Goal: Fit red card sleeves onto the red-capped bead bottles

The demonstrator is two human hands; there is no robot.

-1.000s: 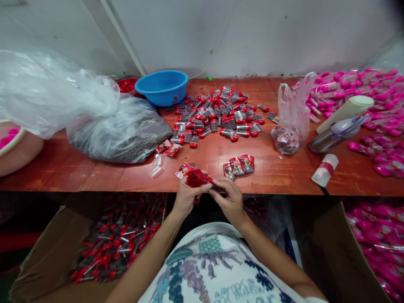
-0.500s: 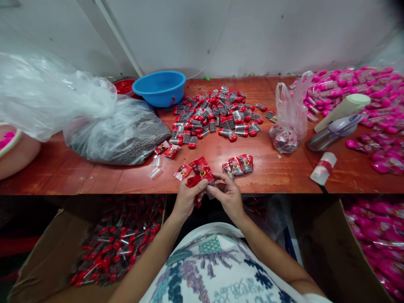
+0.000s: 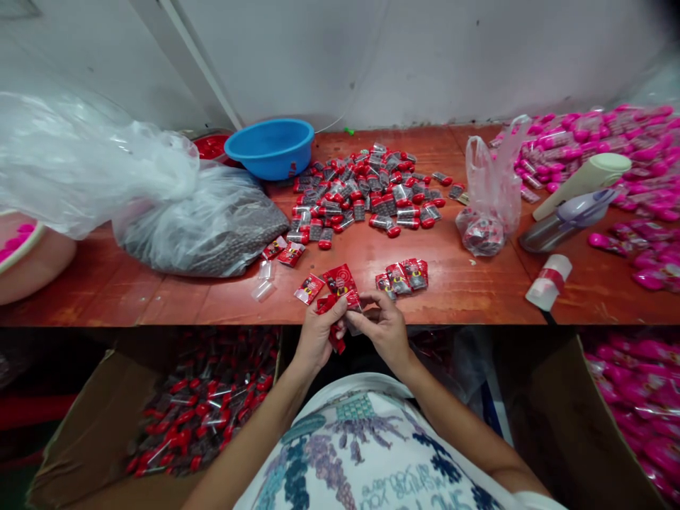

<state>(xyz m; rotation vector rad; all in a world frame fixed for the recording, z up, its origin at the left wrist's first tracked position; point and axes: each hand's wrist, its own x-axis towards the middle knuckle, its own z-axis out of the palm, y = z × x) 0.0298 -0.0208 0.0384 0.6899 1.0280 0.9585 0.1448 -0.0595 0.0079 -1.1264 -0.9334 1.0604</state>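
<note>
At the table's front edge my left hand [image 3: 319, 331] is closed on several red printed packets [image 3: 328, 304], its thumb across them. My right hand [image 3: 383, 327] pinches a small clear sleeve [image 3: 353, 324] against their right side, thumb and forefinger together; its outline is partly covered by my fingers. Just beyond my hands lie flat a red printed card [image 3: 338, 278] and another packet [image 3: 309, 289]. To the right sits a short overlapping row of filled red packets [image 3: 404, 276]. Empty clear sleeves [image 3: 263, 289] rest to the left.
A heap of red-capped clear tubes [image 3: 366, 191] covers the table's middle, beside a blue basin [image 3: 270, 149]. At left bulges a plastic bag of dark beads [image 3: 207, 234]. Bottles [image 3: 568, 219], a small knotted bag [image 3: 484, 230] and pink pieces [image 3: 648, 156] stand right. Boxes [image 3: 85, 432] sit below.
My fingers have shifted slightly on the packets, and the right hand stays pinched beside the left. The whole view has moved a little; the things on the table lie as before.
</note>
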